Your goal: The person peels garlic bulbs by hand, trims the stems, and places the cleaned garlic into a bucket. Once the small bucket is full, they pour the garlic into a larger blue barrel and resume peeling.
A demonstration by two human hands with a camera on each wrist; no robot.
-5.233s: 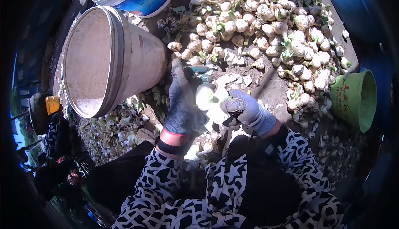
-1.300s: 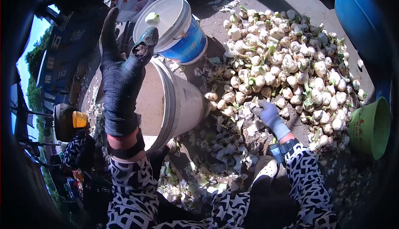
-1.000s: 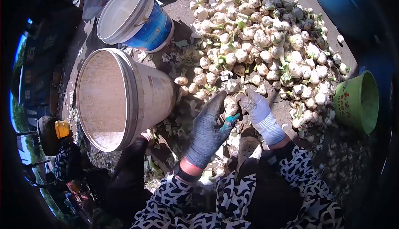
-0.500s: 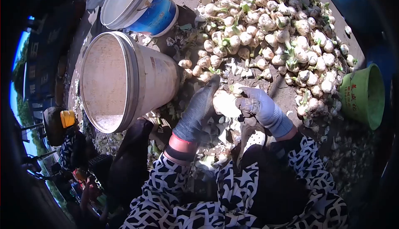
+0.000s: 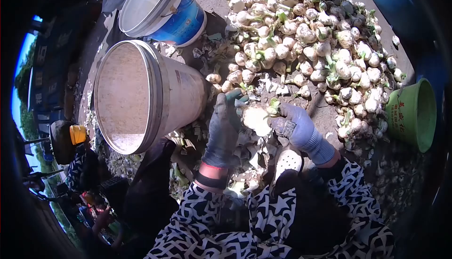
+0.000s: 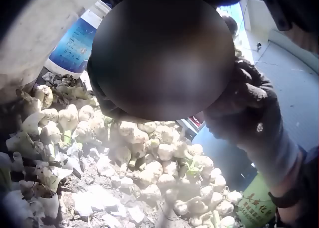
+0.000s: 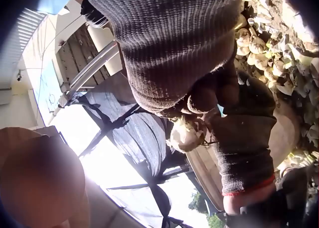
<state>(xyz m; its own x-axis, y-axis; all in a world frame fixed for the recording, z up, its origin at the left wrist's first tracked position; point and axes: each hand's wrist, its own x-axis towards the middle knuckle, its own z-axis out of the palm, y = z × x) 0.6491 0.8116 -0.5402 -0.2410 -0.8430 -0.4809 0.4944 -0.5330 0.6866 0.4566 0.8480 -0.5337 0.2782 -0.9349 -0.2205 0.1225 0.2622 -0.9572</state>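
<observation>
In the head view a white garlic bulb (image 5: 257,120) with a short green stem is in front of me, between my hands. My right hand (image 5: 297,126), in a pale glove with dirty fingers, pinches it at the stem side. To its left stands my left hand (image 5: 221,132) in a dark grey glove, thumb and fingers fairly straight, green fingertips close by the bulb. Roots and the pale bulb (image 7: 186,135) also show in the right wrist view, just under the right fingers. A dark blurred patch hides the bulb in the left wrist view.
A large heap of garlic bulbs (image 5: 306,38) lies ahead on the ground. At left, a white bucket (image 5: 181,92) lies tipped toward me, with a blue-and-white bucket (image 5: 181,23) behind it. A green bucket (image 5: 414,115) is at right. Peeled skins (image 5: 245,183) litter the ground near my shoe (image 5: 288,162).
After a bulb flew toward the blue-and-white bucket, the left hand came back to a fresh one. Since then the bulb has turned whiter, and the left fingers have opened away from it.
</observation>
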